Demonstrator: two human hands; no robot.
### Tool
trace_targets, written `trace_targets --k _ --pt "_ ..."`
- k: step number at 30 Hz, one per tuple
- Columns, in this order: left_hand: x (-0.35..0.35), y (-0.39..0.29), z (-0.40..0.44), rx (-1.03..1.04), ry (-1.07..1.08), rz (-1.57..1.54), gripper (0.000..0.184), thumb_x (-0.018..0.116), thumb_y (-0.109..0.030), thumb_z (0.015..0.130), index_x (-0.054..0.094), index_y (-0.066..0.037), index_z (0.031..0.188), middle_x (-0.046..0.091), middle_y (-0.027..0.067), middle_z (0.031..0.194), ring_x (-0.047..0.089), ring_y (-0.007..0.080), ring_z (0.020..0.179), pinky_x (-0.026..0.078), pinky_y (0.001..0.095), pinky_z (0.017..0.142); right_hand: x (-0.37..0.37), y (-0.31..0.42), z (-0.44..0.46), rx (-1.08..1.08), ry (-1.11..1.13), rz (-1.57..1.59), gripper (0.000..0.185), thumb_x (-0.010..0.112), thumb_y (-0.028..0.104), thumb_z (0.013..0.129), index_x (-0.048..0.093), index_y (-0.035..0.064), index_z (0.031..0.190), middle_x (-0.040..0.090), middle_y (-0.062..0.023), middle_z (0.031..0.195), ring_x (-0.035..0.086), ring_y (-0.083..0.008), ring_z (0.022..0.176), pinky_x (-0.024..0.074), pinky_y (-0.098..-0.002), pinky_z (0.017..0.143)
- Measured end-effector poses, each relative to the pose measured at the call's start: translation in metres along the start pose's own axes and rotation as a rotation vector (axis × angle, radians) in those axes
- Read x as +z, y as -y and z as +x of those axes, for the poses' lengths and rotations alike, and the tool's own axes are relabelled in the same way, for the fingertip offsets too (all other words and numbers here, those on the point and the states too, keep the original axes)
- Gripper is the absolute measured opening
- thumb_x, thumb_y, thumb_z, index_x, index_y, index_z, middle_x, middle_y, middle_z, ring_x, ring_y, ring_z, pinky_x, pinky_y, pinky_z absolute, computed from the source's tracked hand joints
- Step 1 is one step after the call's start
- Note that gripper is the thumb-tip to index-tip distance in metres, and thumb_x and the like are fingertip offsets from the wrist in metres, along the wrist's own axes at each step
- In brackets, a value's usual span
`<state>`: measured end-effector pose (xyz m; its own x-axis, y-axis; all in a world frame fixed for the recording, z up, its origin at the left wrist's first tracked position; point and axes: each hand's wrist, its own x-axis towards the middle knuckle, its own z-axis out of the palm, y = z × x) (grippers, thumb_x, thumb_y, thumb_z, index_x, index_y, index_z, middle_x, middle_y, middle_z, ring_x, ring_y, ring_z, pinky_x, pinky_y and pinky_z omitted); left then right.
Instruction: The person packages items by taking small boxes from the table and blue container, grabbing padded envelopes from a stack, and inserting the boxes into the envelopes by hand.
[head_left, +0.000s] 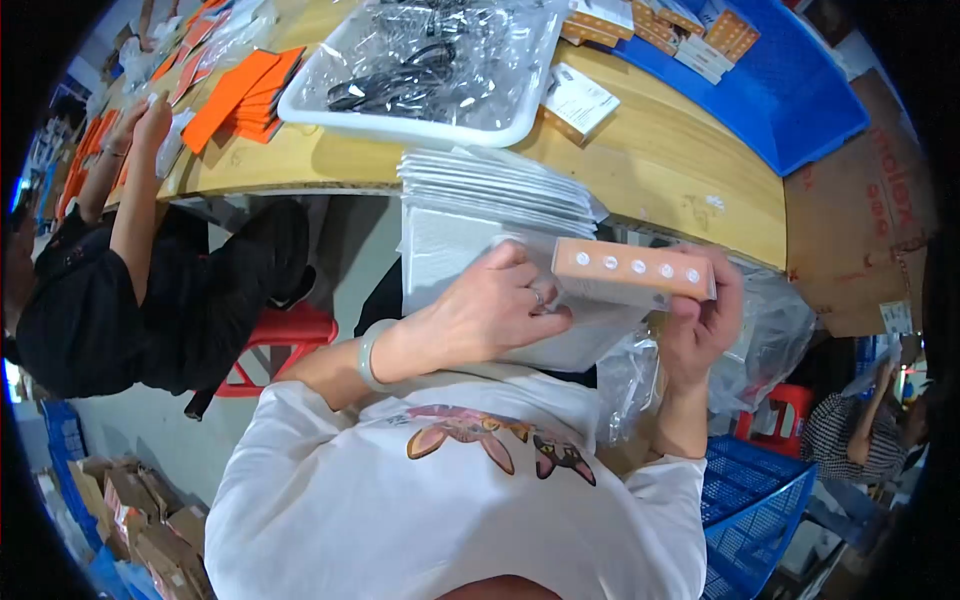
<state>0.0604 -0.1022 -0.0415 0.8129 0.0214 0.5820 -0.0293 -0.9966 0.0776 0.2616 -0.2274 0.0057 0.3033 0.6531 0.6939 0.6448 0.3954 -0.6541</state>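
My right hand (708, 318) grips the right end of a slim orange box (635, 266) with a row of round white marks along its side. The box is held over a stack of pale, flat foam-like pouches (490, 190) that rests at the table's front edge, above my lap. My left hand (505, 305), with a ring and a pale bangle, is beside the box's left end. Its fingers are curled closed above the pouches; what they pinch, if anything, is hidden.
A white tray (310, 105) of bagged black cables stands on the wooden table (690, 165). A small box (580, 103) is beside it. A blue bin (800, 110) with orange boxes is at right, orange sleeves (235, 95) at left. A co-worker (130, 290) sits at left.
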Motion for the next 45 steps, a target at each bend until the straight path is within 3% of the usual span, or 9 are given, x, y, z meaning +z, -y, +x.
trace_targets --k 8,12,17,25,29,31,34,43,45 --pt "0.026 -0.011 -0.006 -0.478 -0.776 -0.384 0.010 0.062 -0.016 0.088 0.064 -0.007 0.093 0.055 0.0016 0.080 0.046 0.0191 0.070 0.041 0.0350 0.076 -0.005 0.025 0.015 0.032 0.625 -0.380 0.039 0.072 0.021 0.080 0.062 0.0003 0.112 0.065 -0.0091 0.096 0.058 -0.0234 0.077 0.0465 -0.0306 0.072" --pt "0.030 -0.007 -0.022 -0.518 -0.065 -0.933 0.009 0.060 -0.012 0.090 0.057 -0.004 0.086 0.053 0.0056 0.071 0.048 0.0202 0.064 0.041 0.0323 0.063 0.017 0.025 -0.005 -0.049 0.610 -0.315 0.035 0.074 0.017 0.078 0.065 0.0025 0.109 0.064 -0.0073 0.097 0.058 -0.0226 0.077 0.0461 -0.0309 0.073" --pt "0.054 -0.010 -0.032 -0.819 -0.223 -1.048 0.009 0.061 -0.008 0.088 0.055 -0.003 0.084 0.052 0.0061 0.064 0.044 0.0194 0.055 0.038 0.0301 0.055 0.011 0.016 -0.009 -0.106 0.677 -0.338 0.028 0.073 0.010 0.077 0.066 0.0041 0.104 0.064 -0.0066 0.098 0.057 -0.0231 0.078 0.0461 -0.0306 0.073" --pt "0.037 -0.017 -0.013 -0.682 -0.228 -0.894 0.008 0.060 -0.006 0.088 0.054 -0.003 0.084 0.054 0.0043 0.066 0.043 0.0165 0.055 0.036 0.0296 0.053 0.051 -0.002 -0.008 -0.147 0.318 -0.230 0.019 0.065 0.001 0.080 0.064 0.0016 0.099 0.065 -0.0086 0.101 0.059 -0.0234 0.083 0.0475 -0.0302 0.072" --pt "0.044 -0.008 -0.021 -0.730 -0.215 -0.882 0.004 0.060 -0.003 0.087 0.056 -0.005 0.089 0.057 0.0031 0.070 0.044 0.0142 0.057 0.036 0.0277 0.053 0.005 -0.008 -0.023 0.520 -0.272 0.729 0.013 0.050 0.015 0.098 0.059 0.0073 0.091 0.063 -0.0054 0.075 0.055 -0.0147 0.062 0.0463 -0.0255 0.064" --pt "0.042 -0.001 -0.020 -0.736 -0.234 -0.920 0.006 0.059 -0.002 0.086 0.057 -0.006 0.090 0.057 0.0025 0.070 0.044 0.0139 0.057 0.036 0.0272 0.053 -0.061 -0.060 -0.058 0.397 -0.176 1.169 0.020 0.043 0.022 0.102 0.058 0.0094 0.099 0.060 -0.0041 0.069 0.055 -0.0109 0.060 0.0451 -0.0197 0.061" --pt "0.041 0.015 -0.022 -0.724 -0.230 -0.940 0.011 0.059 0.000 0.085 0.059 -0.006 0.095 0.058 0.0020 0.072 0.043 0.0133 0.057 0.036 0.0263 0.053 -0.136 -0.112 -0.134 0.861 -0.034 0.071 0.021 0.051 0.021 0.098 0.060 0.0071 0.110 0.063 -0.0039 0.083 0.055 -0.0100 0.062 0.0458 -0.0197 0.063" --pt "0.007 0.027 -0.006 -0.663 -0.019 -0.937 0.033 0.058 0.001 0.086 0.063 -0.005 0.118 0.070 0.0054 0.099 0.042 0.0097 0.062 0.035 0.0208 0.055 -0.018 -0.043 -0.068 0.762 0.163 -0.019 0.031 0.065 0.005 0.075 0.067 0.0009 0.106 0.063 -0.0088 0.103 0.057 -0.0178 0.090 0.0439 -0.0259 0.079" --pt "0.003 0.051 -0.017 -0.433 0.163 -0.918 0.032 0.060 0.002 0.085 0.067 -0.005 0.115 0.070 0.0055 0.095 0.043 0.0108 0.061 0.035 0.0218 0.054 -0.024 -0.064 -0.073 0.468 0.245 0.083 0.030 0.067 0.002 0.073 0.068 0.0006 0.102 0.064 -0.0088 0.102 0.058 -0.0180 0.089 0.0437 -0.0246 0.079"
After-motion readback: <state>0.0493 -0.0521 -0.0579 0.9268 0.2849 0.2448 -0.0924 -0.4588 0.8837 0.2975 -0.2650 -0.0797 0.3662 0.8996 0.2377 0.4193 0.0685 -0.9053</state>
